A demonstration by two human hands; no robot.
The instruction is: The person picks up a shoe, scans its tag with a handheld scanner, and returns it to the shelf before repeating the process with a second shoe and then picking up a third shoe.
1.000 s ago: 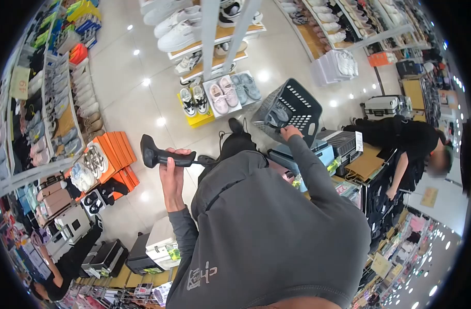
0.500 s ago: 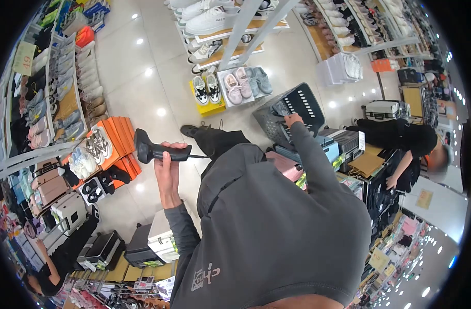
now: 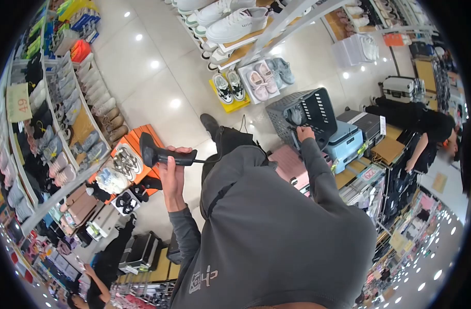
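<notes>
My left hand point(image 3: 173, 177) is closed round the handle of a black handheld scanner point(image 3: 166, 155), its head pointing left and a cable running from its right end. Over on the right, my right hand point(image 3: 305, 134) grips the grey shopping basket point(image 3: 322, 110) at its near edge, where a dark handle shows. The basket is tilted, its slotted inner wall visible, and a greyish item point(image 3: 296, 115) lies inside; I cannot make out what it is. Fingers of my right hand are partly hidden by the basket edge.
Shoe racks point(image 3: 78, 121) line the left; another shoe display point(image 3: 240, 46) stands ahead. Orange boxes point(image 3: 145, 172) are beside my left hand. A pink suitcase point(image 3: 287, 164) and blue suitcase point(image 3: 345, 146) stand near the basket. People in black stand at right point(image 3: 431, 121) and lower left point(image 3: 99, 278).
The whole view has shifted, with shelves and basket displaced in the frame. A shoe of mine is now further forward. Both hands keep their holds, and the people at the sides have shifted.
</notes>
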